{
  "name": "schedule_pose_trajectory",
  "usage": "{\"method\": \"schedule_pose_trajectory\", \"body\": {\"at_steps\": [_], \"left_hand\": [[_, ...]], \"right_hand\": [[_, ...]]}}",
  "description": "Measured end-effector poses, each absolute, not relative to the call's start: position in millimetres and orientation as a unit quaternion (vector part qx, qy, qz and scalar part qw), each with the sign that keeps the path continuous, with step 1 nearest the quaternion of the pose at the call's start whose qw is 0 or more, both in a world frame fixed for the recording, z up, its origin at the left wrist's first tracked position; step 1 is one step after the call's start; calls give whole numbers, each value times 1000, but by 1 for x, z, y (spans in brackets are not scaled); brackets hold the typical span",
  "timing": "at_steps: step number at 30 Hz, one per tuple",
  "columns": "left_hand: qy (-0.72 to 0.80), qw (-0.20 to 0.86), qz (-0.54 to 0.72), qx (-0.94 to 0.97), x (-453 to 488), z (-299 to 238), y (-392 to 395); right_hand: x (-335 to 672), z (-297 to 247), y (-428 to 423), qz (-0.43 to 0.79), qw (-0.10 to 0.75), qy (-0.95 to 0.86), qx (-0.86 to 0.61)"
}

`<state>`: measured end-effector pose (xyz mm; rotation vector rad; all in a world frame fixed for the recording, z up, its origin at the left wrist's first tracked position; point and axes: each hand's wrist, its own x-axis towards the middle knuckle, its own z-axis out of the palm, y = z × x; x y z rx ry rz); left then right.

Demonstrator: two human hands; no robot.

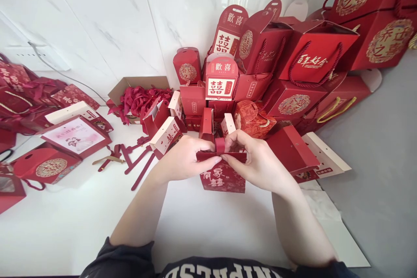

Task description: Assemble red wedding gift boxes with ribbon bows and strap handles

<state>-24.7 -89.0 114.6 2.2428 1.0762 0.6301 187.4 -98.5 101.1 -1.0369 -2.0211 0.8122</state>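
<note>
A red gift box [223,178] is standing on the bench [208,221] directly in front of the person, its printed panel facing them. A dark red ribbon [220,144] is rising at the box's top edge, between the hands. The left hand [189,156] is pinching that edge, its thumb lying in front and its fingers bending behind. The right hand [256,160] is closing its fingers narrowly on the ribbon beside the edge; whether the ribbon is passing through a hole, I cannot tell.

For good handling, the left hand should be steadying the panel close to the ribbon, so that the card is not creasing, while the right should be keeping the ribbon flat and drawing it gently.

Farther out, ribbon strips [138,167] are lying to the left, a carton [125,84] is holding bunched ribbon behind them, and stacked boxes [293,63] are leaning toward the tiled wall [97,17].
</note>
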Motion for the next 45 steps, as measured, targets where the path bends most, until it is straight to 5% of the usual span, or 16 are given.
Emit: {"method": "schedule_pose_trajectory", "body": {"at_steps": [7, 12, 18, 27, 35, 45], "left_hand": [[370, 243, 214, 871, -27, 111, -83], [395, 308, 189, 844, -29, 117, -85], [432, 316, 279, 798, -22, 114, -87], [434, 273, 235, 826, -22, 98, -71], [392, 347, 95, 847, -23, 83, -56], [417, 310, 91, 849, -23, 90, -60]], "right_hand": [[194, 97, -88, 393, 365, -775, -334], [192, 93, -85, 405, 368, -764, -342], [188, 91, -85, 426, 405, -731, -346], [195, 95, -81, 350, 352, -814, -303], [211, 93, -81, 310, 191, -867, -339], [221, 95, -92, 307, 64, -881, -356]]}}
